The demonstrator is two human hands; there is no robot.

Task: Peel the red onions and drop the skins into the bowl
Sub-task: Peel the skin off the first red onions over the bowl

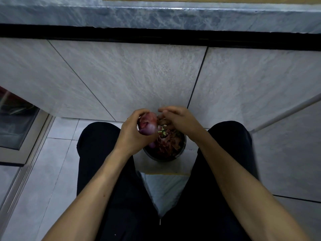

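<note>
Left hand grip curls round the red onion directly over the bowl on the floor so skins fall in; right hand alongside, its grip unclear, fingers loosely bent.

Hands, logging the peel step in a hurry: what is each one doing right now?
Left hand: fingers curled round a purple-red, partly peeled onion, above the dark round bowl.
Right hand: fingers bent beside the onion; cannot tell whether it holds anything.
</note>
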